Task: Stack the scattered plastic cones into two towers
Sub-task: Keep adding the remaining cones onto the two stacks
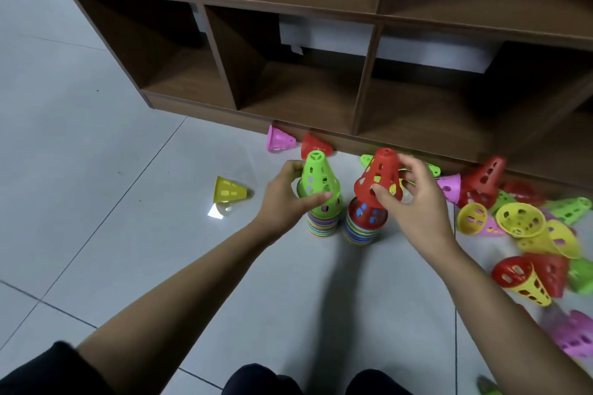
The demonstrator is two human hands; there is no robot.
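Note:
Two towers of nested cones stand side by side on the floor. My left hand [287, 199] grips a green cone [317, 178] that sits on top of the left tower [322, 223]. My right hand [414, 202] holds a red cone [382, 178] tilted just above the right tower [362, 224], whose top cone is red. A heap of loose cones [526, 228] in yellow, red, green and pink lies to the right. Single cones lie apart: yellow [228, 191], pink [279, 139], red [314, 146].
A brown wooden cubby shelf [365, 80] stands right behind the towers, its base board touching several cones. Grey floor tiles [96, 170] stretch to the left and front. My knees [308, 380] are at the bottom edge.

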